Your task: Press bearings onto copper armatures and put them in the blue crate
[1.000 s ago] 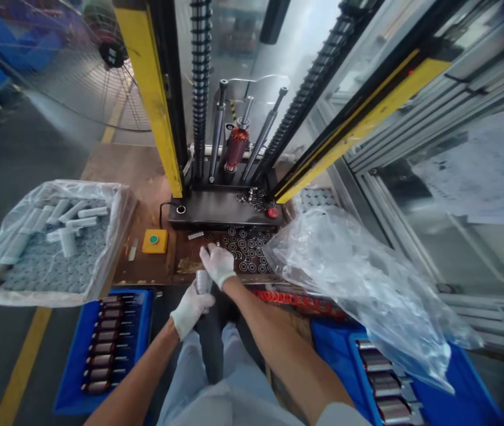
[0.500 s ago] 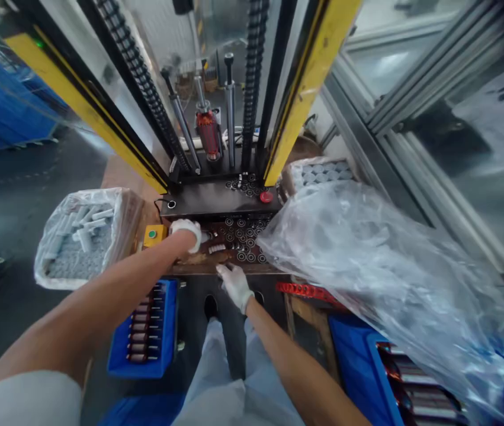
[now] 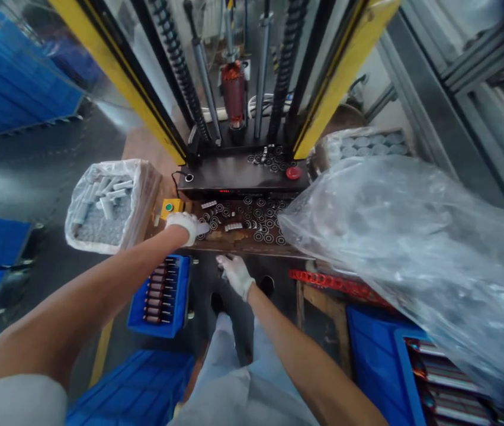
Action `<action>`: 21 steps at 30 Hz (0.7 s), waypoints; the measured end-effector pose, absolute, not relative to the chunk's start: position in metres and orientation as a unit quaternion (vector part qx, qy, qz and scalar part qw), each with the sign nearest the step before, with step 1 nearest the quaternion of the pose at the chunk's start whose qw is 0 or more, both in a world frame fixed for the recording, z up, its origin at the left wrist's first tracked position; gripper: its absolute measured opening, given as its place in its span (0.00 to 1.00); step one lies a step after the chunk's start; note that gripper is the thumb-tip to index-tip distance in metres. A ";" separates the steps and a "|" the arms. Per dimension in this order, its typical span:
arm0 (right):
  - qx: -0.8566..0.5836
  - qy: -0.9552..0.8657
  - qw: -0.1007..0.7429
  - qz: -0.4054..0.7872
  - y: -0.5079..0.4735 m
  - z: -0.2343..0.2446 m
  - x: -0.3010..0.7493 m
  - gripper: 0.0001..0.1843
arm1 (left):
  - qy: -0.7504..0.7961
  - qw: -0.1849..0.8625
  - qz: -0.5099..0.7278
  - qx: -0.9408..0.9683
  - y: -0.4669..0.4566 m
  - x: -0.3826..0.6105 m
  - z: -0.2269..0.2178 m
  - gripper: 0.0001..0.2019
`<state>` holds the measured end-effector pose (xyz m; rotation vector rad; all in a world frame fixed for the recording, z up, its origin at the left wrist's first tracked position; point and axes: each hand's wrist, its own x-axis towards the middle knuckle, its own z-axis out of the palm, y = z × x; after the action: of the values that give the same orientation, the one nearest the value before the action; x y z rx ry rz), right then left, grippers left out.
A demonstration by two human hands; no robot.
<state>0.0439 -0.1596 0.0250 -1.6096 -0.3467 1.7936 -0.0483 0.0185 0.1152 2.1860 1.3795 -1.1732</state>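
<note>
While the right hand (image 3: pixel 236 273) hangs just short of the near edge of the surface (image 3: pixel 243 245), its fingertips point forward and a bit left. Thumb and forefinger look close together; can't tell if anything is pinched there. The left hand (image 3: pixel 181 220) is over the surface, farther out and left of the right one. Its fingers are bunched at one end of a grey sleeve (image 3: pixel 203 228); too blurred to say whether they grip it or just touch. Sleeve sticks out right of those fingers, long axis roughly left-right.

The stack (image 3: pixel 234 226) lies beyond the right fingertips, slightly right, and straight right of the left ones, past the sleeve's tip with a gap. Its long axis also runs roughly left-right, near in line with the sleeve. Both hands about equally near; can't call it. Loose rings (image 3: pixel 268 239) spread right of the stack. Farther out: second row (image 3: pixel 209 205), ahead-right of the left fingers; switch box (image 3: pixel 172 208), just ahead-left of them. Base (image 3: pixel 238 172) beyond, then the upright rotor (image 3: pixel 234 97).
</note>
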 end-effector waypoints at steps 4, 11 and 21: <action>-0.616 -0.186 0.320 0.696 -0.132 0.015 0.010 0.10 | 0.536 0.189 -0.331 0.753 0.032 -0.084 0.131 0.40; -0.611 -0.248 0.251 0.709 -0.116 0.001 -0.030 0.06 | 0.661 0.466 0.085 0.582 -0.020 -0.205 0.132 0.37; -0.529 -0.138 0.347 0.762 -0.100 -0.004 -0.092 0.17 | 0.583 0.730 0.355 0.034 -0.157 -0.245 0.004 0.25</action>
<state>-0.0920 -0.1001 -0.0045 -1.3727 -0.3573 1.9754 -0.2455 -0.1568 0.0039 0.0754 1.2829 0.7818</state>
